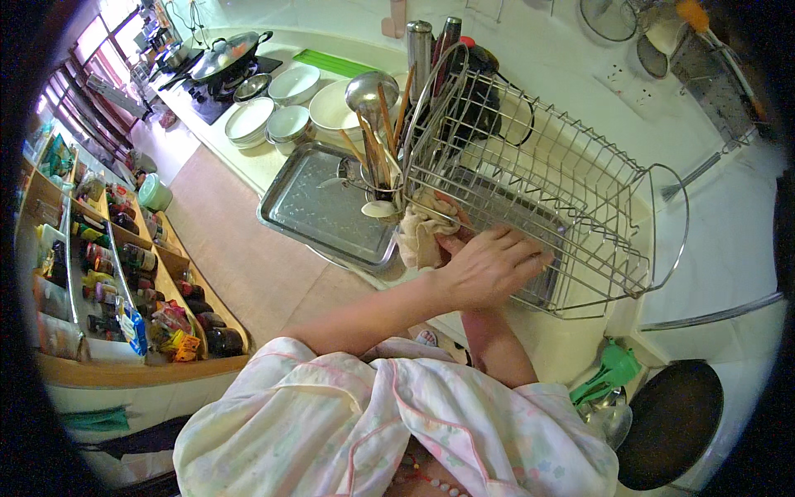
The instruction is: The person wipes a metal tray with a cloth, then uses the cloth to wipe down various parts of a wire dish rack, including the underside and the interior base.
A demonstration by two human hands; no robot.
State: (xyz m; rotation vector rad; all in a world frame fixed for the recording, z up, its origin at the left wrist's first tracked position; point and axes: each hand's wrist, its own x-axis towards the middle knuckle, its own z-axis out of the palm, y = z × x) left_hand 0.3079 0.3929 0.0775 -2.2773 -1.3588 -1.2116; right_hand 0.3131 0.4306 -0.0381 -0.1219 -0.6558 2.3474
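Observation:
A wire dish rack (540,130) stands tilted on the counter, over a metal tray (549,289). My left hand (497,264) reaches across to the right, its fingers at the rack's near lower wires. Beneath it my right arm crosses the other way. My right hand (456,227), partly hidden by the left, holds a crumpled beige cloth (425,230) against the rack's left end. Attached at that end is a utensil holder with wooden chopsticks (385,115), a ladle (371,93) and spoons. A second metal tray (332,205) lies to the left.
Stacked plates (249,121) and bowls (289,123) stand farther left, before a lidded wok (227,56) on the stove. Strainers (608,18) hang on the wall. A dark pan (674,422) is at right, near green gloves (608,369). Shelves (143,298) of jars line the left.

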